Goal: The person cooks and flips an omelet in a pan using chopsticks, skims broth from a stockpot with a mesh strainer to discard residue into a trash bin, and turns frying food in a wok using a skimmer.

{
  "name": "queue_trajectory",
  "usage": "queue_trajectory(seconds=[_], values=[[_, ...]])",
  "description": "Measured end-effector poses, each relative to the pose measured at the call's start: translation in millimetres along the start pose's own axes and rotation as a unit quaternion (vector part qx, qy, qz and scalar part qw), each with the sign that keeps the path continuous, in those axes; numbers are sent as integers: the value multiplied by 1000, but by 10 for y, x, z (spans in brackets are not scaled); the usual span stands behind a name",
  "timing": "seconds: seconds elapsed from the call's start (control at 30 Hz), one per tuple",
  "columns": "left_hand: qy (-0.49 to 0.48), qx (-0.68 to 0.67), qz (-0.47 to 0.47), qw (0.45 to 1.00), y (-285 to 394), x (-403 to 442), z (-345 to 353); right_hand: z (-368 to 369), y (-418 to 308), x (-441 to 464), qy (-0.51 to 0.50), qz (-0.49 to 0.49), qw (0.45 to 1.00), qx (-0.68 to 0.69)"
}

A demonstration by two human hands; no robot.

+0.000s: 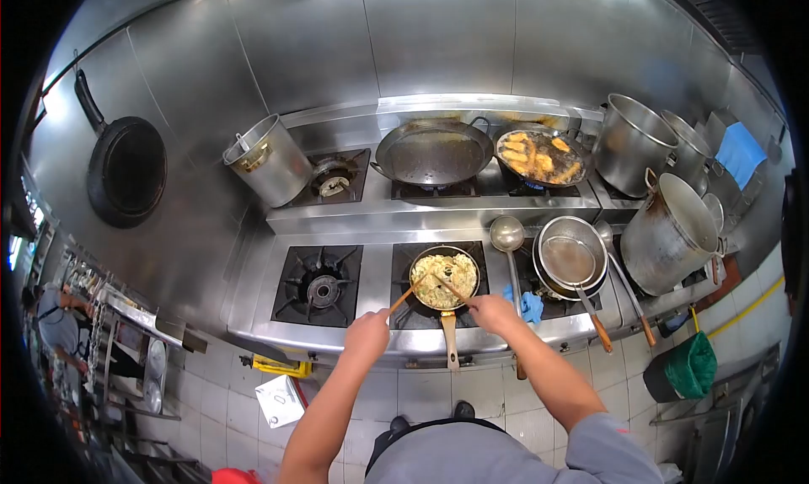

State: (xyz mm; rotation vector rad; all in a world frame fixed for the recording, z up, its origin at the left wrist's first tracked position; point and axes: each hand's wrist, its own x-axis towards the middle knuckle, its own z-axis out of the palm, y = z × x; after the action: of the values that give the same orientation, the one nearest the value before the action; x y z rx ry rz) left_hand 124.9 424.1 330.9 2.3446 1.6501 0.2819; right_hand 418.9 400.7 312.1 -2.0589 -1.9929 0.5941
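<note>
A frying pan (450,322) with a wooden-looking handle sits on the front middle burner, its handle toward me. A yellowish, egg-like mixture (455,271) covers its bottom. My left hand (367,336) is closed on a thin wooden stick (403,299), whose tip reaches into the mixture from the left. Right of the pan handle, my right hand (494,313) is closed on a second thin stick (452,291), its tip also in the mixture. Neither hand touches the pan handle.
Behind stand an empty wok (433,152) and a pan of frying pieces (541,157). A ladle (507,234), a strainer (572,259) and a blue cloth (531,306) are right of my pan. Large pots (671,233) stand farther right. Another person (61,322) is at far left.
</note>
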Motion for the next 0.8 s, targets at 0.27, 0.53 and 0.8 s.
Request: queue_trajectory(seconds=[0.27, 0.53, 0.8], values=[[-16, -27, -29, 999, -150, -17, 133, -22, 320, -30, 4, 13, 1000, 3], [19, -25, -34, 999, -40, 151, 131, 268, 47, 266, 40, -23, 999, 26], [-23, -11, -72, 997, -83, 106, 166, 137, 340, 232, 9, 8, 1000, 12]])
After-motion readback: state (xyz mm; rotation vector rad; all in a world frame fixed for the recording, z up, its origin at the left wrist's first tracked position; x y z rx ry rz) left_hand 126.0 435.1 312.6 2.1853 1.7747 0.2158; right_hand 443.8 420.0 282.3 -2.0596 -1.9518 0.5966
